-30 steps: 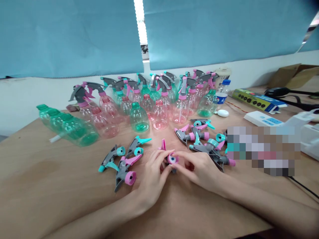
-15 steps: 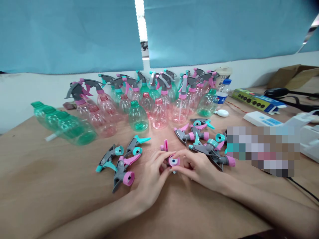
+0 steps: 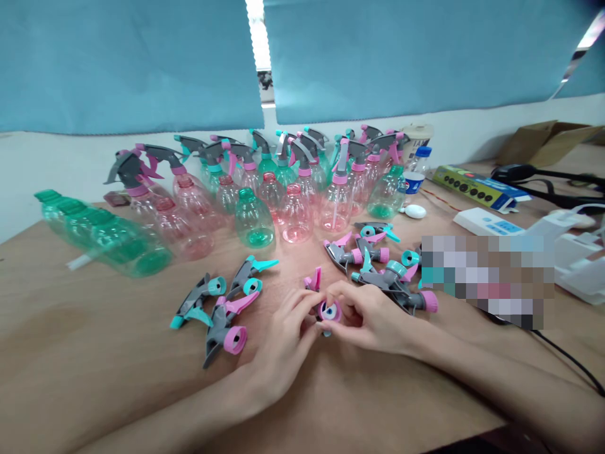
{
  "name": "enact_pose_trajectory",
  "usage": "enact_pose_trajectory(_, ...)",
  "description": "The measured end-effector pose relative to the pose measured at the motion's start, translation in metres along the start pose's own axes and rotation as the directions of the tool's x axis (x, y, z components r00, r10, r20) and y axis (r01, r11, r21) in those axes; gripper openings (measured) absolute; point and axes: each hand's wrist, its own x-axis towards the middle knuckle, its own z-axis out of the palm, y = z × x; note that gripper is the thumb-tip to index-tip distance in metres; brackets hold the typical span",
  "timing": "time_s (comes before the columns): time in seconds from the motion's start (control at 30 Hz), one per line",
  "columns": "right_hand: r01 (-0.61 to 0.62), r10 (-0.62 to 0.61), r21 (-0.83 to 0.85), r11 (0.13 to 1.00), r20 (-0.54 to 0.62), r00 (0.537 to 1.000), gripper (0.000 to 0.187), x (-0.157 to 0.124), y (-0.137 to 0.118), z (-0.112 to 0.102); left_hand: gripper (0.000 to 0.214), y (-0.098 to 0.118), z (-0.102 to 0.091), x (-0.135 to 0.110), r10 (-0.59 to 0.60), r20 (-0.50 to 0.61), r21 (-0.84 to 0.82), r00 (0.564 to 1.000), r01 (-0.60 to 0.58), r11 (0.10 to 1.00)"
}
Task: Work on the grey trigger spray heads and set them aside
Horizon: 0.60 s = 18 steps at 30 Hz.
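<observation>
Between my two hands is a spray trigger head with a pink collar [image 3: 330, 311], its open end facing up toward me. A white round piece with a dark centre sits inside the collar, a dark gap showing at its left edge. My left hand [image 3: 288, 334] grips the head's body from the left, fingers wrapped round it. At the collar's rim, the thumb and fingers of my right hand [image 3: 366, 315] are closed in a pinch. The pink trigger [image 3: 313, 279] sticks out beyond my fingertips. Much of the grey body is hidden by my fingers.
Loose spray heads lie left [image 3: 224, 334] and right [image 3: 392, 280] of my hands. Behind them stand pink bottles [image 3: 297, 217] and green bottles [image 3: 256, 221], several capped with sprayers. Green bottles [image 3: 127, 243] lie at left. A white power strip [image 3: 491, 224] and a blurred patch are at right.
The view has shifted slightly, so the table's things sit further left. Inside the pink collar the white piece now shows a dark gap at its left. Both hands keep their hold.
</observation>
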Motion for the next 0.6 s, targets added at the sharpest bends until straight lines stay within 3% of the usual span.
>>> enact_pose_trajectory(0.27,-0.005,0.005,0.006,1.000,0.013,1.000,0.020,0.0019,0.0005,-0.0032,0.013,0.0013,0.0008,0.0021,0.008,0.006,-0.007,1.000,-0.008,1.000)
enact_pose_trajectory(0.6,-0.013,0.006,0.093,0.996,0.073,0.997,0.022,0.0026,0.0039,-0.0075,0.012,0.0029,-0.0003,0.0033,-0.022,0.023,0.005,1.000,0.021,1.000)
